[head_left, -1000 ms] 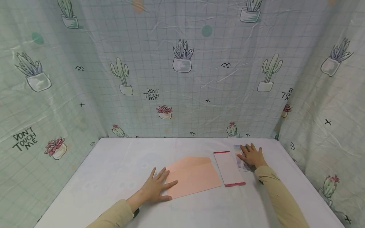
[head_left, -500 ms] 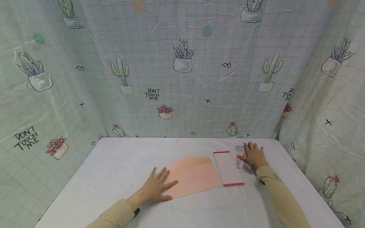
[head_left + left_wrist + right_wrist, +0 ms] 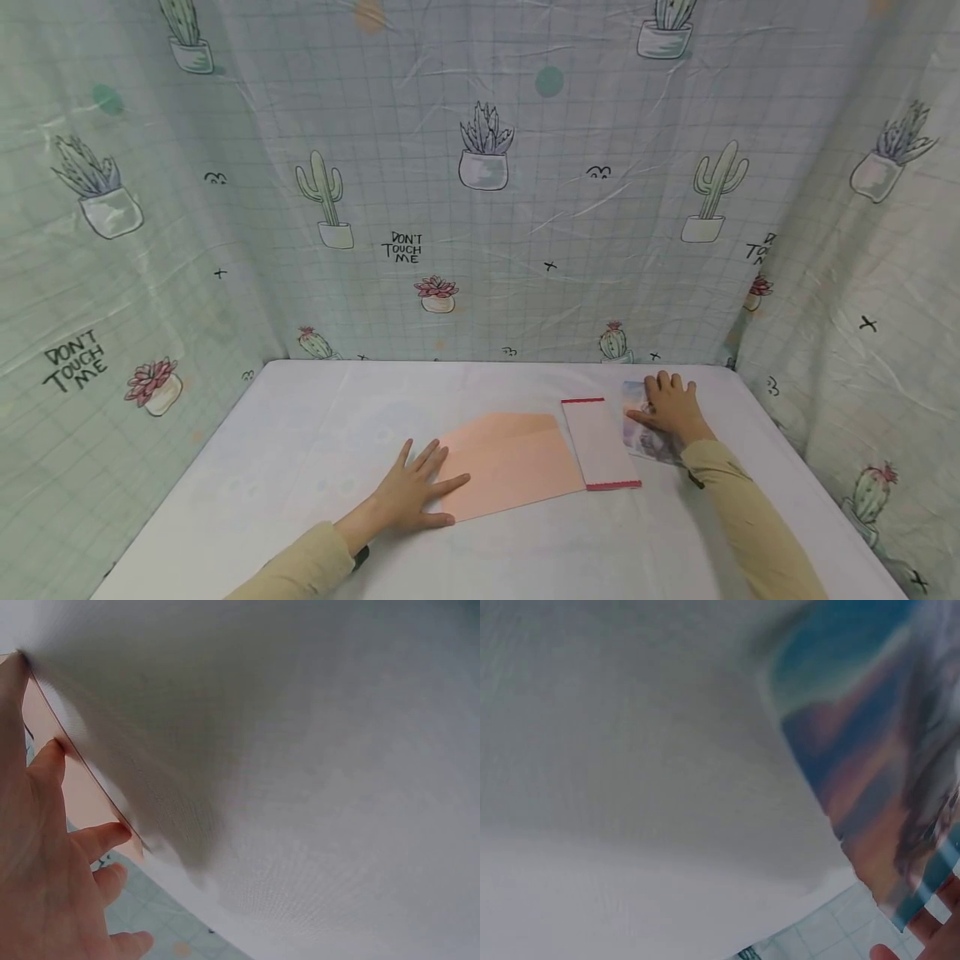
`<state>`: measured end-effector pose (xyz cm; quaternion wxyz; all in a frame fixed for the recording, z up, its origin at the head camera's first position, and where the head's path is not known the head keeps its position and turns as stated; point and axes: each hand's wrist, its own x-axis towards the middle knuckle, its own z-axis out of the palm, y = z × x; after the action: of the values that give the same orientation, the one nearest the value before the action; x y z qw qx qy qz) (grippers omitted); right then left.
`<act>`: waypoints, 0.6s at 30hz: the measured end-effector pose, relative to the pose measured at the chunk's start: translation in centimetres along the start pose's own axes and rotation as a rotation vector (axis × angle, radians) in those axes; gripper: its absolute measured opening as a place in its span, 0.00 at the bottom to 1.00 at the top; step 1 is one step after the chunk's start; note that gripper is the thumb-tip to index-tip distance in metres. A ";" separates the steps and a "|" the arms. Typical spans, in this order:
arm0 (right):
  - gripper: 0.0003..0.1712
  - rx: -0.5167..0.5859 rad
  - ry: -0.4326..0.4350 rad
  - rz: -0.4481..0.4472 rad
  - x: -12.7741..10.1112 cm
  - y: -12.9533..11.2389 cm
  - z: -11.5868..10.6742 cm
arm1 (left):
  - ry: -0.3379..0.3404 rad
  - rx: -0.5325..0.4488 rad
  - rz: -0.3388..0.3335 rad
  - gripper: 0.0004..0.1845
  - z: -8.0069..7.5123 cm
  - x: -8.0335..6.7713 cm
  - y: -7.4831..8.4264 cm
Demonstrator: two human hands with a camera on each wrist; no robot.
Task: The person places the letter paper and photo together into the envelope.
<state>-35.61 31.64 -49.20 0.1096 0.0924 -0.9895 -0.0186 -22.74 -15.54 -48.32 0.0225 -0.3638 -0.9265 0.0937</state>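
Observation:
My left hand point(image 3: 408, 494) lies spread on the near left part of a peach-coloured envelope point(image 3: 517, 467), whose flap is unfolded toward the far side. In the left wrist view, the fingertips of the left hand point(image 3: 45, 870) touch the envelope's edge point(image 3: 86, 799). At the right, my right hand point(image 3: 675, 408) holds a glossy printed picture card point(image 3: 637, 433), thumb on its face and fingers bent at its far edge. The right wrist view has the card point(image 3: 862, 772) up close, with only a few fingers point(image 3: 926, 926) showing beyond its edge.
A white rectangular piece with red strips at both ends point(image 3: 602, 446) lies between the envelope and the card. The white-covered table point(image 3: 315, 417) ends at a cactus-print curtain point(image 3: 480, 225) at the back and sides.
The right hand and the picture card have shifted slightly right, away from the white piece, and its fingers have bent at the card's edge. The left hand stays in place on the envelope.

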 end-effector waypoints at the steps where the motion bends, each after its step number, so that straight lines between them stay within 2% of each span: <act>1: 0.43 0.008 -0.009 0.002 0.0 0.0 -0.1 | -0.001 -0.004 0.000 0.33 0.0 0.0 0.0; 7: 0.45 0.060 -0.061 0.014 -0.4 0.4 -1.1 | 0.005 0.003 0.012 0.33 0.0 0.2 0.0; 10: 0.42 0.091 -0.047 0.000 -0.5 0.4 -1.7 | 0.008 0.008 0.019 0.33 0.0 0.3 0.0; 14: 0.34 0.101 0.028 -0.053 -0.5 0.2 -2.6 | 0.012 0.003 0.019 0.33 -0.2 0.2 0.1; 18: 0.21 0.045 0.148 -0.138 -0.6 0.0 -3.2 | 0.027 -0.014 0.019 0.33 -0.4 0.1 0.1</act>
<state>-34.36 31.67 -46.17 0.1785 0.1638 -0.9702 0.0032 -22.69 -15.33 -47.91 0.0317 -0.3741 -0.9232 0.0825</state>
